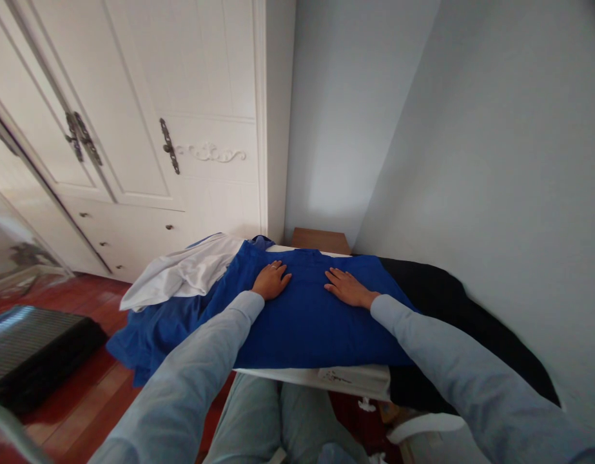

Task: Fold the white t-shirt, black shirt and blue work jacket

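A blue garment (321,335) is spread out before me over a padded board with a white cover (369,380). My left hand (271,280) lies flat on the cloth, fingers stretched toward the far edge, with a ring on one finger. To the right, my right hand (346,287) rests palm down on the same garment, its fingers pointing inward. Neither hand grips the cloth. On the left, part of the blue fabric hangs off the board in folds. A crumpled white cloth (185,274) lies over the blue at the far left.
Black fabric (437,290) covers the board's right end, close to the grey wall (510,161). Behind stand a white wardrobe (214,77) and a brown box (321,240). A dark suitcase-like case (40,348) sits on the reddish wooden floor (98,399).
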Available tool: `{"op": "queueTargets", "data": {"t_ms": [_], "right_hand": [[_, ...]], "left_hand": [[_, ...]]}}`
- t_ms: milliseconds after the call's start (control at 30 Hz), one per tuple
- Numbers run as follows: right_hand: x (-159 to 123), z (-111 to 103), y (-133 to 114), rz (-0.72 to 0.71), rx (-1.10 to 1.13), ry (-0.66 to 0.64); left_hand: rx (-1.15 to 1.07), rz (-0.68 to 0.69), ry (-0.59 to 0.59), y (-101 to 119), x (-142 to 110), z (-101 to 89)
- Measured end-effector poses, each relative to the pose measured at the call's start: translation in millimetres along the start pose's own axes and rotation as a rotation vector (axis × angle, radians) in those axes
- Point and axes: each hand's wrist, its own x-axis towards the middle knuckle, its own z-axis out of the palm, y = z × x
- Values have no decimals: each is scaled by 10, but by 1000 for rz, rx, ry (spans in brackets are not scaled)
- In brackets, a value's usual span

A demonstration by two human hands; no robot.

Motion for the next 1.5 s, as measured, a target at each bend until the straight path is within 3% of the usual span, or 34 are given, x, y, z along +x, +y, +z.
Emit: {"op": "queueTargets", "data": {"t_ms": [1500], "right_hand": [[-17, 66, -21, 4, -62, 59]], "left_hand": [[-34, -5, 20, 6, -18, 14]]}}
